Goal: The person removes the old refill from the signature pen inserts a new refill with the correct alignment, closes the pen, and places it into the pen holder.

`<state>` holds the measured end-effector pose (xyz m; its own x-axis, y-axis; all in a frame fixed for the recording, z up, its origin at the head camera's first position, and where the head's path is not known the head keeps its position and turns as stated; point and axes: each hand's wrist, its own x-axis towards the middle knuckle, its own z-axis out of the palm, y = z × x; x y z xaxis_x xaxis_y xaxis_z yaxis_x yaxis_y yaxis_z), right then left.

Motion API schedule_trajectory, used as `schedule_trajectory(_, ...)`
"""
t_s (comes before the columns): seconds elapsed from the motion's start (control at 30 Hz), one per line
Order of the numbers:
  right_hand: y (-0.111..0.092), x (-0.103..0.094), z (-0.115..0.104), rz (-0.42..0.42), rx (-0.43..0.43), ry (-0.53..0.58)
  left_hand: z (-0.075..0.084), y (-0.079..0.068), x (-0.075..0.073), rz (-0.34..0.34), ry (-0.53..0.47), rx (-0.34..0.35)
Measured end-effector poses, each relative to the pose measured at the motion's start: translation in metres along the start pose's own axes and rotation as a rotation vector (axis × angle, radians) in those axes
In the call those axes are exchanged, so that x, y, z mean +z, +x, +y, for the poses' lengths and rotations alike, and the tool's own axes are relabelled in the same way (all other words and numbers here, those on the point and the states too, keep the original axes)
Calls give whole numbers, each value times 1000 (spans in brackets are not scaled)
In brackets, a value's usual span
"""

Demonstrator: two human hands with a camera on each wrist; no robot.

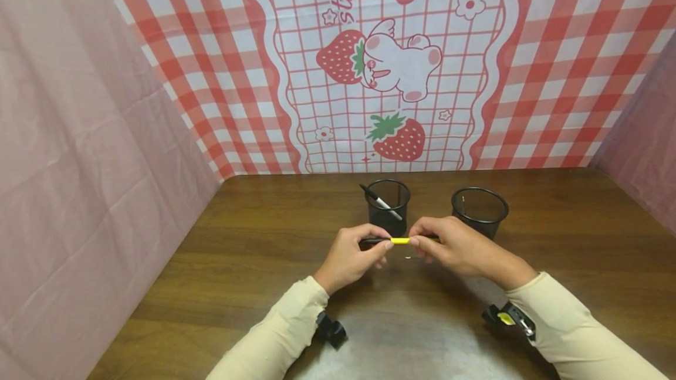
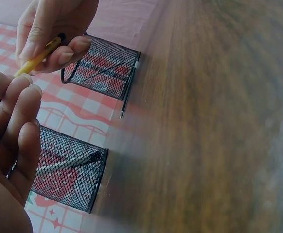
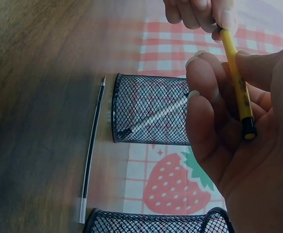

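A yellow-and-black pen (image 1: 399,241) is held level between both hands in front of the mesh cups. My left hand (image 1: 352,255) pinches its black end, which pokes out past the fingers on the left. The yellow barrel (image 3: 235,73) lies between the thumb and fingers of my right hand (image 1: 458,248); its black end plug (image 3: 248,127) shows by the palm in the right wrist view. Below the hands, a thin black pen refill (image 3: 91,145) with a metal tip and a clear end lies on the wooden table, mostly hidden by the right hand in the head view.
A black mesh cup (image 1: 388,223) behind the hands holds a grey-and-black marker (image 1: 381,202) leaning inside. Right of it stands a second mesh cup (image 1: 488,229) with a thin, dark stick-like thing (image 1: 463,203) in it. A red-and-white checked cloth (image 1: 338,145) hangs behind the table.
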<state>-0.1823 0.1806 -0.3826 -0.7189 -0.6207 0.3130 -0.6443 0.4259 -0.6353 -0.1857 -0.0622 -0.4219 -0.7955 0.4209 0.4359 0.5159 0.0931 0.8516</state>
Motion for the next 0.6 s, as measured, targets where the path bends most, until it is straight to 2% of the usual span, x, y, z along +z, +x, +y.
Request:
schedule_trajectory(0.2,0,1,-1,-20,18,-6,0,0,0,-9,-1,5)
schedule_trajectory(0.6,0,1,-3,6,21,-38,1,-1,1,-3,-10,13)
